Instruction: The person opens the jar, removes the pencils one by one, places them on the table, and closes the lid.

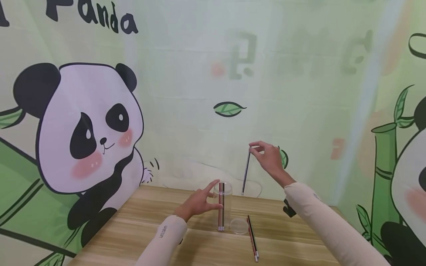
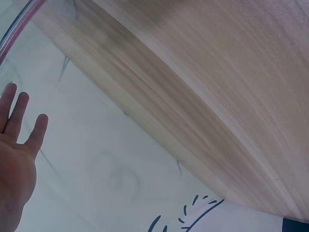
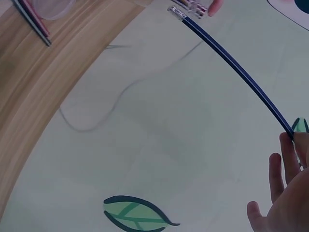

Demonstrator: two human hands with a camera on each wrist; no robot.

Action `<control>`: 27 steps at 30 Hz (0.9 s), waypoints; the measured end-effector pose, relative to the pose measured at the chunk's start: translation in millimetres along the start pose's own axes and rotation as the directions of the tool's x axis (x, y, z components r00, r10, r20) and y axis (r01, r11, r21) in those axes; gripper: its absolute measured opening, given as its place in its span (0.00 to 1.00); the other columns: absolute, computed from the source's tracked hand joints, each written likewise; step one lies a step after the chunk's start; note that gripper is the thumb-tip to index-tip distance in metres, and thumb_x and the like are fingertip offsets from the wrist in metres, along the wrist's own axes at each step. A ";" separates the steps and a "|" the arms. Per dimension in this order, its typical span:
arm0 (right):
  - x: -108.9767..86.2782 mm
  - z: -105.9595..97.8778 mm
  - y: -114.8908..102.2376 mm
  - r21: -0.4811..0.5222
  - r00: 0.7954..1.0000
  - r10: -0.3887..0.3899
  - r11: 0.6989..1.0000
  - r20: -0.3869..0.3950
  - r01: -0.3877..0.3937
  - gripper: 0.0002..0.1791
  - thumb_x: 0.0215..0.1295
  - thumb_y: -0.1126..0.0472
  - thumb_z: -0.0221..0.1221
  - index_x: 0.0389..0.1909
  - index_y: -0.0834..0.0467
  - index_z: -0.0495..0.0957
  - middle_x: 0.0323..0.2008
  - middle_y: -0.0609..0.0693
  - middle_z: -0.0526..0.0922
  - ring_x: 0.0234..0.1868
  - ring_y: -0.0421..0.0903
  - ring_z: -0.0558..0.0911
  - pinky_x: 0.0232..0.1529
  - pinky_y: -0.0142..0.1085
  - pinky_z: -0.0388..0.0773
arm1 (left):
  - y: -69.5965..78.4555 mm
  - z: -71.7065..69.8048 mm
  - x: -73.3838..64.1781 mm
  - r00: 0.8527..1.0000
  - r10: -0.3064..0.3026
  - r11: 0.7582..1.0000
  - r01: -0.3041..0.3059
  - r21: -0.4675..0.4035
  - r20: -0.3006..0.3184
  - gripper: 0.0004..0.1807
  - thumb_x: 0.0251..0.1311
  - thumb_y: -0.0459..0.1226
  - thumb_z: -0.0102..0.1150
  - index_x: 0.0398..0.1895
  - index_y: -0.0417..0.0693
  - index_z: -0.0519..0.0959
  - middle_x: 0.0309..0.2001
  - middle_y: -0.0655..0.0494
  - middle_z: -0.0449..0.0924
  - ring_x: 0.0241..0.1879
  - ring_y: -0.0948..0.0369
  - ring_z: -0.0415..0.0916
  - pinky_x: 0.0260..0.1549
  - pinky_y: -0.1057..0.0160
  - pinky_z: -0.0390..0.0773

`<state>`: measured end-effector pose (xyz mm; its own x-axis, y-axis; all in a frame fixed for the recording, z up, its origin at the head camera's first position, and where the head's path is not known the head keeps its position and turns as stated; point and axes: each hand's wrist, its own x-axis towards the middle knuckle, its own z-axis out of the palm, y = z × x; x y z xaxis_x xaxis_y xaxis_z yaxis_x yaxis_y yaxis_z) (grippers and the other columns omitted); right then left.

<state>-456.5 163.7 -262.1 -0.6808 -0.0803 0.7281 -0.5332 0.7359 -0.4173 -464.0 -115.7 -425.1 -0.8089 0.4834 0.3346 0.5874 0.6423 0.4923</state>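
Observation:
In the head view a clear plastic cylinder (image 1: 228,207) stands upright on the table, with several red and dark pencils (image 1: 221,218) inside. My left hand (image 1: 198,202) grips it from the left, thumb across its front and index finger up at the rim. Higher up and to the right, my right hand (image 1: 270,159) pinches a dark blue pencil (image 1: 246,173) near its upper end. That pencil hangs steeply, slightly tilted. In the right wrist view its silver-banded eraser end (image 3: 177,13) points away from the right hand (image 3: 285,193), towards the cylinder.
A round clear lid (image 1: 239,226) lies on the wooden table (image 1: 199,247), just right of the cylinder. Close beside the lid lie two pencils (image 1: 253,238), one red and one black. Behind the table's far edge hangs a panda-printed cloth (image 1: 186,92).

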 end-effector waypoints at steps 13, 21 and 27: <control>-33.4 6.2 33.9 -0.032 0.996 0.032 0.999 0.086 -0.030 0.12 0.71 0.59 0.66 0.50 0.60 0.88 0.39 0.58 0.91 0.28 0.51 0.84 0.21 0.33 0.59 | -4.1 0.6 1.3 1.000 0.012 0.999 -0.012 0.030 -0.005 0.53 0.62 0.58 0.69 0.84 0.65 0.49 0.58 0.47 0.85 0.59 0.41 0.81 0.64 0.37 0.71; -51.1 13.9 48.8 -0.019 0.989 0.057 0.998 0.134 -0.055 0.12 0.71 0.60 0.66 0.50 0.60 0.88 0.39 0.59 0.91 0.37 0.55 0.89 0.23 0.35 0.65 | -3.6 -0.9 0.0 1.000 0.005 1.000 -0.005 0.020 0.004 0.53 0.62 0.60 0.68 0.84 0.66 0.48 0.58 0.46 0.85 0.54 0.44 0.85 0.64 0.38 0.72; -65.2 19.8 60.2 -0.025 0.986 0.078 0.997 0.148 -0.076 0.12 0.71 0.60 0.66 0.50 0.61 0.88 0.40 0.59 0.91 0.38 0.56 0.89 0.27 0.37 0.69 | -1.4 -2.3 -1.7 1.000 0.014 1.000 -0.014 0.023 0.005 0.53 0.63 0.58 0.69 0.84 0.66 0.48 0.58 0.46 0.85 0.49 0.45 0.87 0.63 0.39 0.73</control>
<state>-454.1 199.9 -345.5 -0.7872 -0.1209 0.6048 -0.4676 0.7563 -0.4575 -463.5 -118.8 -424.5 -0.8006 0.4952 0.3374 0.5990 0.6492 0.4687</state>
